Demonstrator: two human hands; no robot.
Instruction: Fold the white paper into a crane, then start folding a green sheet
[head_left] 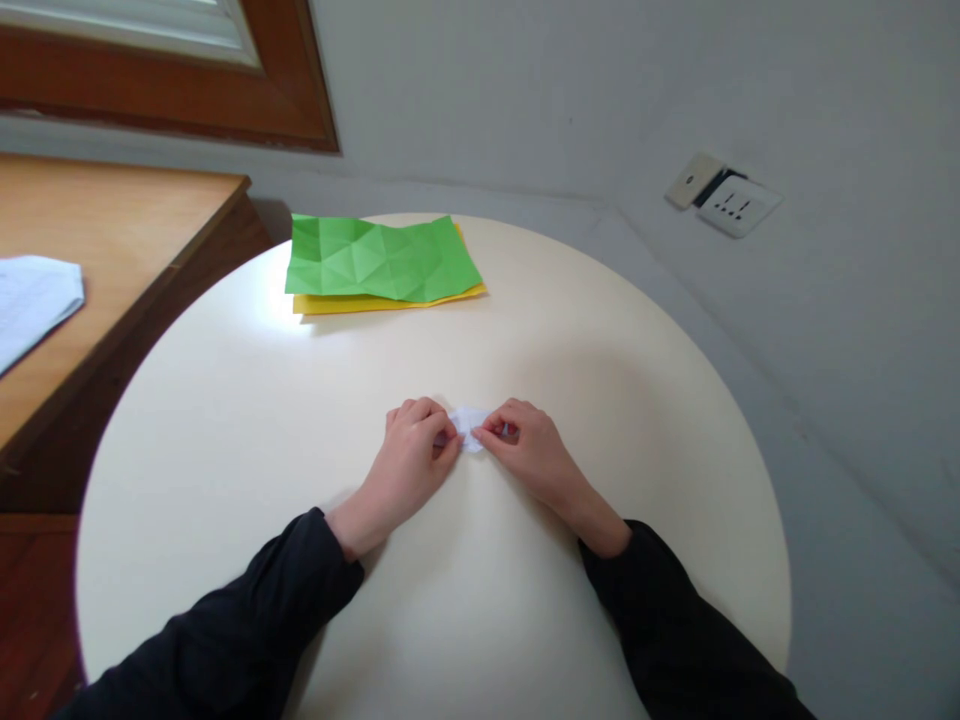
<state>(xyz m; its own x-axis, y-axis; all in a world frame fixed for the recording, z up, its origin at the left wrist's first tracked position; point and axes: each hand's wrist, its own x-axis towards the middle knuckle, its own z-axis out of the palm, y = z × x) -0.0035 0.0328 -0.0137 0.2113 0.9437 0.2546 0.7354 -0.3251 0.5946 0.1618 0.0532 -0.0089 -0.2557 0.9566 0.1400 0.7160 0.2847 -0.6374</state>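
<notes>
A small piece of white folded paper (469, 430) lies at the middle of the round white table (465, 560), between my two hands. My left hand (417, 447) pinches its left side, thumb and fingertips pressed together. On the right side, my right hand (531, 447) grips the paper in a similar pinch, its thumb and forefinger close to the paper's centre. The fingers cover both ends of the paper, so its full shape is hidden.
Creased green paper (382, 260) rests on yellow paper (337, 304) at the table's far edge. Left stands a wooden desk (135, 205) with a pale blue-white item (34, 300) on it. A power socket (739, 205) is on the wall at right, and a wood-framed window (292, 90) at upper left.
</notes>
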